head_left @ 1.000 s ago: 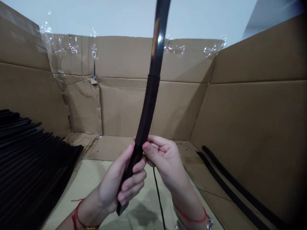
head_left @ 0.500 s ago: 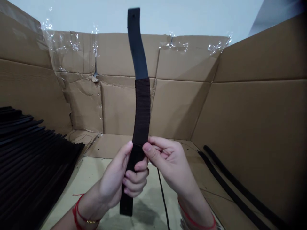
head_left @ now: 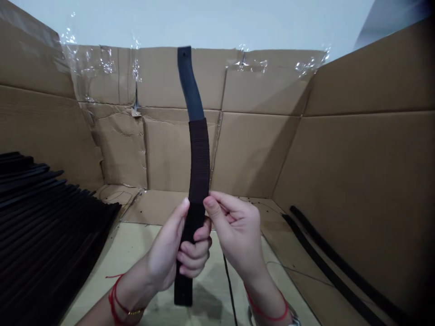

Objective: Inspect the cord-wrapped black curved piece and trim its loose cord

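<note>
Holding a long black strap point(head_left: 194, 136) upright right in the middle of the view, with a ribbed dark sleeve point(head_left: 199, 160) pulled over its middle stretch. It stands almost vertical with a slight bend, the bare top end leaning a bit to the left and showing a small hole near the tip. The bottom end pokes out below the fingers and hangs above the floor of the box, not touching it.

Left hand point(head_left: 176, 253) is clenched around the lower part of the strap, thumb up along one side and fingers curled over the front. Right hand point(head_left: 234, 228) sits just beside it, thumb and forefinger pinching the bottom edge of the sleeve, other fingers tucked in. Both wrists have thin red string bracelets.

All of it happens inside a big cardboard box point(head_left: 356, 149) with tall walls and some clear tape point(head_left: 102, 63) wrinkled along the top of the back wall. On the left there's a pile of black strips point(head_left: 44, 217) stacked flat, well apart from the hands. On the right, two more black strips point(head_left: 326, 267) lie along the foot of the right wall. A thin black cord point(head_left: 228, 280) runs along the floor under the hands, between the wrists.
</note>
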